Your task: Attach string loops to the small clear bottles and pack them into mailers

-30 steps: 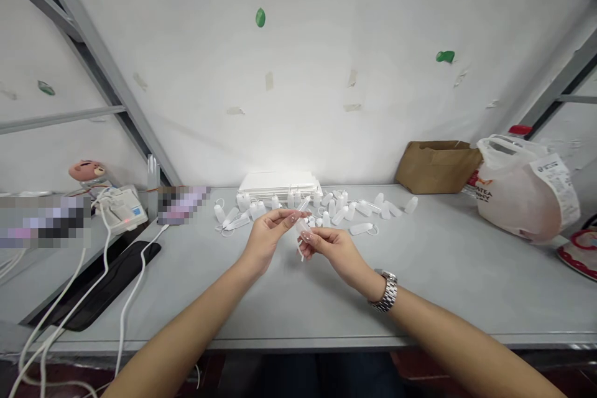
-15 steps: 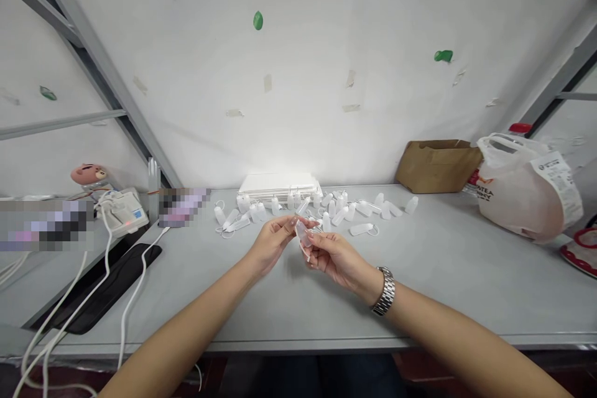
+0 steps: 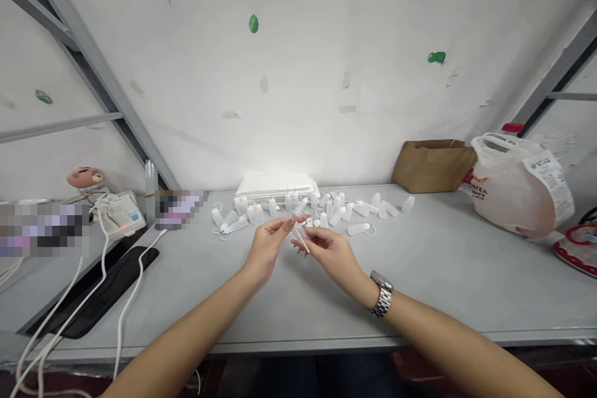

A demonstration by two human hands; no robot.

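Before the rectangular white stack (image 3: 275, 185), the left hand (image 3: 263, 252) and right hand (image 3: 334, 255) pinch a small translucent plastic bottle (image 3: 301, 234). Its angle has shifted, suggesting repositioning.

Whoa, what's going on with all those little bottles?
A person is holding one small clear bottle above the grey table. The left hand has its fingertips at the upper end, and the right hand holds it lower down. Many more bottles sit behind the hands, some upright, some lying down.
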